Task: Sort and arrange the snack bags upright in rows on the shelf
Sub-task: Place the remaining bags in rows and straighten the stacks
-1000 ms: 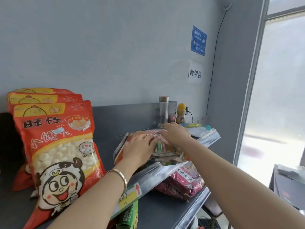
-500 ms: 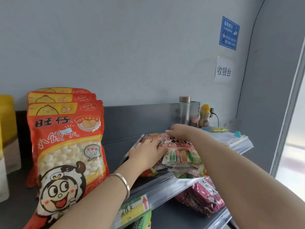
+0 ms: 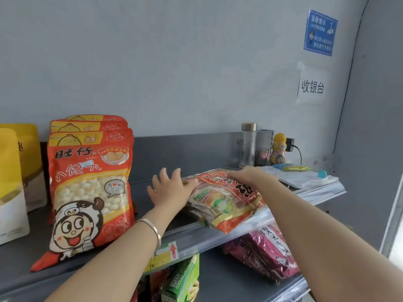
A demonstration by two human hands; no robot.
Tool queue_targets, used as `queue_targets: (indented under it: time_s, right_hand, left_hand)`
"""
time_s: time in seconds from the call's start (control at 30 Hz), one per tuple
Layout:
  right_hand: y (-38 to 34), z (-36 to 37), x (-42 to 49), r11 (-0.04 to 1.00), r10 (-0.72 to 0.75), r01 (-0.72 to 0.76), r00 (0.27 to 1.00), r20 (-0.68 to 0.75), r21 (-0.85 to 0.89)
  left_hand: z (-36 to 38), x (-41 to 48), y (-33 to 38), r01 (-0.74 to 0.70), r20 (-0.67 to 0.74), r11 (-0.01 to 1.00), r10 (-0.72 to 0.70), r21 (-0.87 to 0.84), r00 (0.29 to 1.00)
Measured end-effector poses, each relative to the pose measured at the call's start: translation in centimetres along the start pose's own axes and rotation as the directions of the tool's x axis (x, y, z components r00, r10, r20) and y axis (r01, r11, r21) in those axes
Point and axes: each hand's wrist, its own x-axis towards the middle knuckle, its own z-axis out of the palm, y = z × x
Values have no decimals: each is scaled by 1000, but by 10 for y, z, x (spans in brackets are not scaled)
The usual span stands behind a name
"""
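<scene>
A red and clear snack bag (image 3: 226,201) lies flat on the grey top shelf (image 3: 152,186), its lower end hanging over the shelf's front lip. My right hand (image 3: 250,175) rests palm down on its far end. My left hand (image 3: 169,188) is at the bag's left edge, fingers spread, thumb touching the bag. To the left, three orange-red snack bags (image 3: 89,188) with a cartoon face stand upright one behind another. Whether either hand grips the flat bag is not clear.
Yellow and white bags (image 3: 13,184) stand at the far left. A clear bottle (image 3: 248,144), a yellow toy bottle (image 3: 278,149) and papers (image 3: 294,177) sit at the shelf's right end. Magenta bags (image 3: 270,251) and green boxes (image 3: 183,280) lie on the lower shelf.
The view has swung left, showing the yellow bags. My left hand slid off the top of the flat bag to its left edge and spread its fingers. The bag sits nearer the shelf's front lip.
</scene>
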Motion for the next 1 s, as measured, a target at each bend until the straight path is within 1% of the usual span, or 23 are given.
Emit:
queue_targets:
  time_s: [0.03,0.07,0.1,0.13,0.17,0.2,0.23,0.27,0.3,0.33,0.4,0.47,0.53,0.6,0.63,0.7,0.73,0.77,0.83,0.87,0.93,1.0]
  right_hand:
    - [4,-1,-2,999,4,-4,1000,-5,33]
    - [8,-1,-5,998,9,-8,1000,-7,61]
    - [11,-1,-9,996,17,-16,1000,-12,82]
    - [12,-2,-13,995,28,-26,999,-22,100]
    - [13,-2,-16,992,43,-37,998,-42,121]
    - [13,-1,-20,988,57,-47,996,-68,144]
    - [13,-1,-24,984,71,-55,993,-96,167]
    - [13,-1,-27,981,85,-61,989,-122,186]
    - [13,-1,-30,978,94,-65,986,-140,199]
    - [12,-1,-34,976,101,-68,983,-154,207]
    - [12,-1,-38,972,106,-65,978,-179,224]
    - [14,-1,-41,959,101,-44,976,-192,280]
    - [17,-2,-44,919,88,-11,980,-178,394]
    - [22,-5,-47,853,96,7,981,-169,522]
    - [24,-7,-49,800,111,7,981,-159,600]
    - [29,-12,-51,630,129,9,985,-116,776]
    - [31,-14,-52,550,129,-4,988,-80,835]
    - [34,-16,-54,493,118,-30,992,-33,869]
    - [38,-19,-57,423,32,-80,997,73,903]
    - [40,-19,-58,377,-57,-93,991,123,922]
    - [42,-18,-63,251,-273,-111,945,180,962]
    - [40,-18,-71,158,-408,-128,894,183,979]
  left_hand:
    - [-2,-4,3,63,16,994,-61,-90,998]
    - [-4,-8,6,135,49,966,-127,-222,991]
    - [-5,-12,10,217,109,895,-189,-391,976]
    - [-7,-16,14,303,191,772,-236,-559,953]
    - [-9,-18,17,381,280,622,-259,-684,925]
    - [-10,-20,20,441,360,466,-257,-767,897]
    - [-12,-23,23,488,433,327,-230,-809,872]
    - [-13,-27,25,525,495,218,-177,-823,851]
    - [-14,-31,26,548,532,158,-133,-821,836]
    - [-14,-34,25,558,548,123,-106,-821,830]
    - [-14,-39,24,552,544,88,-101,-829,833]
    - [-16,-43,24,509,498,84,-127,-857,858]
    - [-19,-46,28,430,417,85,-140,-899,898]
    - [-25,-48,33,323,318,87,-72,-942,945]
    - [-29,-49,36,268,267,104,-24,-958,963]
    - [-40,-50,39,171,179,146,46,-974,983]
    - [-44,-51,40,125,137,169,67,-978,988]
    - [-47,-52,40,79,94,191,74,-979,993]
    - [-53,-55,39,2,17,228,61,-974,998]
    - [-55,-57,38,-21,-10,240,44,-971,999]
    - [-59,-63,33,-57,-54,278,17,-959,998]
    - [-62,-70,27,-92,-102,310,-17,-946,995]
